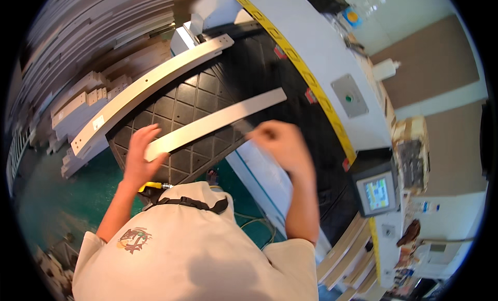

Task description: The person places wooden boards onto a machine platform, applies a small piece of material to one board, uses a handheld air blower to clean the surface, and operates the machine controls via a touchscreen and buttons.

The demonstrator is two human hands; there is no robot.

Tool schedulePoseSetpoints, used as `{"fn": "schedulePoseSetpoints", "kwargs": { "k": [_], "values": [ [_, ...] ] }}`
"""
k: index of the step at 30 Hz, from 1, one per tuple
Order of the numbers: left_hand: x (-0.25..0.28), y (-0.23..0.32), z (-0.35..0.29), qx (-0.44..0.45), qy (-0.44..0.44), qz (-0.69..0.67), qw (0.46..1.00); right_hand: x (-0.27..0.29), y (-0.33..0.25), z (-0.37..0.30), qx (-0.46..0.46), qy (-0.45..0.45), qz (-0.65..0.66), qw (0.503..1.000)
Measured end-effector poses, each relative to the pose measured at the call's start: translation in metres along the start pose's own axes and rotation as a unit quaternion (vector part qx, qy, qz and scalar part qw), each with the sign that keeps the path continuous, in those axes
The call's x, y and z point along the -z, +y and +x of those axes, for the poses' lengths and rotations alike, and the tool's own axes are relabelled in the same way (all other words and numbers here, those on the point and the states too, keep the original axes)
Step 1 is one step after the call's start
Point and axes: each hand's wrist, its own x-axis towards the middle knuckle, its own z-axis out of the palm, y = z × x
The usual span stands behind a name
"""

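Observation:
A pale, slightly curved wooden strip (218,120) lies slantwise on the black ribbed mat (179,106) of the machine bed. At its near left end is my left hand (139,154), fingers and thumb spread apart around the corner. The thumb seems to touch the strip's edge. My right hand (280,142) is beside the strip's near side, fingers curled together and smeared by motion. A thin greyish thing (242,126) sticks out from its fingertips toward the strip; its kind is too blurred to tell.
A longer curved wooden piece (148,80) with small holes lies along the mat's left edge. Stacked boards (114,36) fill the far left. A white machine beam with a yellow strip (295,57) runs along the right, near a control screen (377,193). More boards (350,257) sit at lower right.

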Motion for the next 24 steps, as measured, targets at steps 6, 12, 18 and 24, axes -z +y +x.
{"fn": "schedulePoseSetpoints", "kwargs": {
  "k": [6,12,18,24],
  "values": [
    [-0.030,0.014,0.005,-0.081,-0.335,-0.142,0.928,-0.152,0.025,-0.031,-0.034,-0.120,0.191,0.974],
    [-0.031,0.032,0.003,0.148,-0.356,-0.243,0.890,-0.135,0.043,-0.078,-0.117,-0.004,0.193,0.974],
    [-0.040,0.044,0.014,0.015,-0.289,-0.315,0.904,-0.142,0.042,-0.103,-0.030,0.067,0.272,0.960],
    [-0.036,0.054,0.023,-0.046,-0.276,-0.299,0.912,-0.132,0.012,-0.113,0.044,0.190,0.098,0.976]
  ]
}}
